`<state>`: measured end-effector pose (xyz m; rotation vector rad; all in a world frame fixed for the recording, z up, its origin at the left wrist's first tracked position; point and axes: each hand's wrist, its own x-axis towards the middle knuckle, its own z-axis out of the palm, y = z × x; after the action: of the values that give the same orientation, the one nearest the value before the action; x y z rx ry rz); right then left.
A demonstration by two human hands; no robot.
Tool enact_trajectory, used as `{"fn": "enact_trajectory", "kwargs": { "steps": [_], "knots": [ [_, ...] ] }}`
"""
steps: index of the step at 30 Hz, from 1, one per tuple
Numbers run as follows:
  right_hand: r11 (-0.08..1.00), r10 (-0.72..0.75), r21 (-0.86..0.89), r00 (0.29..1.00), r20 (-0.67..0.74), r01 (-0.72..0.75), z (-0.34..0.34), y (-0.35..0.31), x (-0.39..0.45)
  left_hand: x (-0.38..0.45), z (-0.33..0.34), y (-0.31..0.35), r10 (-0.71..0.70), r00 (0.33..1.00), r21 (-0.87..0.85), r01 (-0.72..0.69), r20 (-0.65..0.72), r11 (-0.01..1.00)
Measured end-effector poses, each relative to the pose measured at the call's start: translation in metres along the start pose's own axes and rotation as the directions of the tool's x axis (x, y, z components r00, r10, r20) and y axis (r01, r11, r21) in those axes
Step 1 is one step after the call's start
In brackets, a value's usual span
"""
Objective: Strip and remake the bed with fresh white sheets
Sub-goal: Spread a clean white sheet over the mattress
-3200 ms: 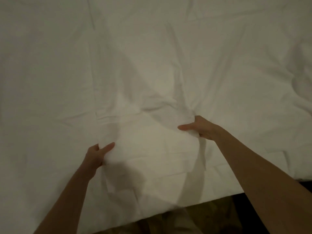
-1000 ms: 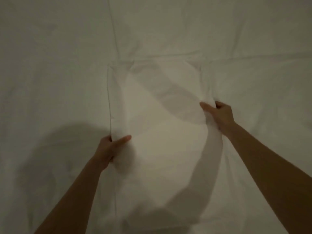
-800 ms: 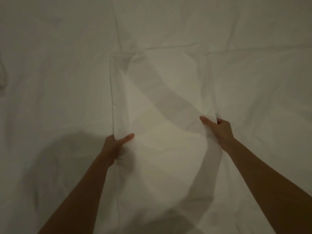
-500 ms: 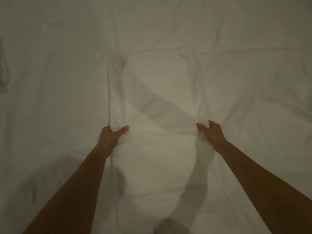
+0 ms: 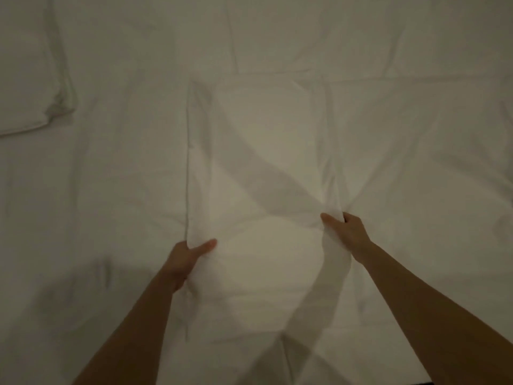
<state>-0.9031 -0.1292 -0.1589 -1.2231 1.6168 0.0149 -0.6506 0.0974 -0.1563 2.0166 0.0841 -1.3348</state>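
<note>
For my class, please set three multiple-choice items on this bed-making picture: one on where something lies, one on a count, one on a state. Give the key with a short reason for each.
1. Where does the second folded white cloth lie?
A. far left of the bed
B. far right of the bed
C. under the right forearm

2. How many hands grip the folded sheet in the middle?
A. none
B. one
C. two

3. What state is the spread bed sheet in?
A. smooth and taut
B. creased
C. rolled into a ball

Key: 1 A, the folded cloth sits at the picture's upper left edge. 2 C, the left hand pinches the sheet's left edge and the right hand pinches its right edge. 3 B, fold lines and wrinkles run across it.
</note>
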Motion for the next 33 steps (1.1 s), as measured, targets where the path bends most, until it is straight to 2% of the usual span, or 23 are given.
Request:
{"fn": "enact_trajectory", "kwargs": {
  "steps": [4, 7, 10, 13, 15, 18, 20, 23, 24, 26, 29, 31, 32, 33],
  "knots": [
    [0.998, -0.049, -0.030, 0.998, 0.049, 0.051, 0.023, -0.001, -0.009, -0.007, -0.024, 0.004, 0.119, 0.992, 0.073, -0.116, -0.040, 0.991],
    [0.988, -0.085, -0.111, 0.984, 0.156, 0.103, 0.057, 0.002, -0.018, -0.009, -0.061, -0.008, 0.119, 0.989, 0.097, -0.111, -0.086, 0.989],
    [0.993, -0.076, -0.081, 0.983, 0.167, 0.091, 0.077, 0.009, -0.033, -0.013, -0.079, -0.038, 0.002, 0.991, 0.054, 0.005, -0.134, 0.999],
    [1.000, 0.011, -0.003, 0.979, 0.203, -0.011, 0.064, 0.024, -0.044, -0.031, -0.069, -0.079, -0.095, 0.979, 0.007, 0.098, -0.181, 0.995],
    [0.998, 0.070, -0.020, 0.966, 0.250, -0.067, 0.048, 0.043, -0.054, -0.046, -0.061, -0.105, -0.166, 0.962, -0.126, 0.141, -0.217, 0.982],
    [0.992, 0.127, -0.043, 0.951, 0.283, -0.120, 0.027, 0.071, -0.069, -0.064, -0.046, -0.142, -0.217, 0.961, -0.313, 0.155, -0.173, 0.937],
    [0.990, 0.140, -0.045, 0.941, 0.308, -0.132, 0.013, 0.084, -0.073, -0.079, -0.023, -0.154, -0.247, 0.952, -0.494, 0.128, -0.183, 0.860],
    [0.994, 0.104, -0.008, 0.961, 0.257, -0.106, -0.014, 0.091, -0.067, -0.086, 0.025, -0.166, -0.239, 0.967, -0.747, 0.095, -0.088, 0.658],
    [0.995, 0.093, 0.014, 0.968, 0.231, -0.099, -0.024, 0.092, -0.062, -0.093, 0.046, -0.161, -0.254, 0.966, -0.800, 0.124, -0.037, 0.587],
    [0.995, 0.071, 0.056, 0.975, 0.211, -0.084, -0.046, 0.093, -0.054, -0.103, 0.093, -0.149, -0.230, 0.970, -0.839, 0.194, 0.085, 0.508],
    [0.997, 0.041, 0.049, 0.966, 0.256, -0.055, -0.080, 0.097, -0.045, -0.112, 0.178, -0.137, -0.249, 0.965, -0.816, 0.208, 0.081, 0.539],
    [0.996, 0.027, 0.074, 0.967, 0.255, -0.047, -0.105, 0.107, -0.039, -0.116, 0.234, -0.131, -0.179, 0.977, -0.805, 0.196, 0.114, 0.561],
    [0.995, 0.018, 0.086, 0.969, 0.248, -0.040, -0.118, 0.113, -0.036, -0.114, 0.261, -0.133, -0.231, 0.971, -0.802, 0.190, 0.067, 0.566],
    [0.995, 0.016, 0.095, 0.971, 0.239, -0.040, -0.133, 0.121, -0.034, -0.120, 0.289, -0.132, -0.240, 0.969, -0.829, 0.176, 0.053, 0.530]
  ]
}}
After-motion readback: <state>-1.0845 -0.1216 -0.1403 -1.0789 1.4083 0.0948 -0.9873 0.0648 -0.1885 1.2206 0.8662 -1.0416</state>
